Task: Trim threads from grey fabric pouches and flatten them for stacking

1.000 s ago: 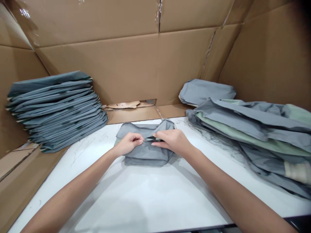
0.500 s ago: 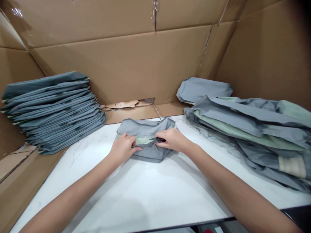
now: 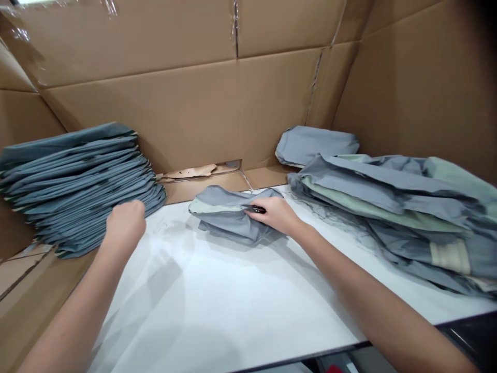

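A grey cloth piece with a pale green strip [image 3: 229,228] lies crumpled on the white table near its back edge. My right hand [image 3: 274,213] is closed round a small dark cutting tool [image 3: 256,209], its pointed blades facing left over the cloth. The hand rests at the cloth's right side. Away from the cloth, my left hand [image 3: 126,223] is raised in front of the folded stack at the left, fingers curled closed. What it holds, if anything, is hidden.
A tall stack of folded blue-grey cloth [image 3: 85,191] stands at the left. At the right lies a loose heap of grey and green cloth [image 3: 388,191], with a folded grey piece [image 3: 316,145] behind it. Cardboard walls [image 3: 174,114] enclose the white table [image 3: 186,311].
My left hand has let go of the cloth and moved left towards the stack. The cloth's left end has sprung up a little and bunched. My right hand keeps the tool.
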Demonstrator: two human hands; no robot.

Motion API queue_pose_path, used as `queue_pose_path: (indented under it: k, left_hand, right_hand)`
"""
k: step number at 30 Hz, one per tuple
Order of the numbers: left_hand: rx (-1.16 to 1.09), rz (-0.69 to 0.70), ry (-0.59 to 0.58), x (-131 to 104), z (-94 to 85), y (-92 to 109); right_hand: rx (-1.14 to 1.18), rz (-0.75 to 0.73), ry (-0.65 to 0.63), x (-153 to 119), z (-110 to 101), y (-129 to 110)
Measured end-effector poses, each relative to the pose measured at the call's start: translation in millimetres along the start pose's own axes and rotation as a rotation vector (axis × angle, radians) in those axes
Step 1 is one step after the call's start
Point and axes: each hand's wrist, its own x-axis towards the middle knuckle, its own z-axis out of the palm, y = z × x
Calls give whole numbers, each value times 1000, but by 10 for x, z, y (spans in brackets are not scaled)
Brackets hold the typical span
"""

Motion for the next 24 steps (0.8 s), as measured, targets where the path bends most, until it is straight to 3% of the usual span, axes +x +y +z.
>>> queue_pose_path:
  k: [2, 4, 5, 8, 9, 10, 16, 21, 24]
  left_hand:
    - [123, 21, 59, -53, 45, 135]
    - [86, 146, 244, -172, 129, 385]
    - [11, 265, 371, -253, 179, 527]
    - [-168, 787, 737, -536, 317, 923]
    - [-177, 942, 827, -624, 348, 1029]
    - [-176, 989, 851, -699, 369, 1120]
    - [-358, 796, 728, -813, 367, 1410]
    - [-593, 676, 450, -840, 372, 1460]
    - [-694, 678, 441, -854, 376, 1446]
  right_hand:
    - [0, -7, 12, -2, 39, -41]
    - [1, 7, 34, -4, 64, -92]
    - [4, 23, 45, -3, 64, -121]
    - [48, 78, 44, -3, 14, -228]
    - [72, 95, 36, -4, -13, -269]
    - [97, 110, 26, -5, -40, -310]
    - [182, 146, -6, -14, -104, -472]
    - [202, 164, -1, -23, -63, -471]
    - [200, 172, 20, -24, -48, -467]
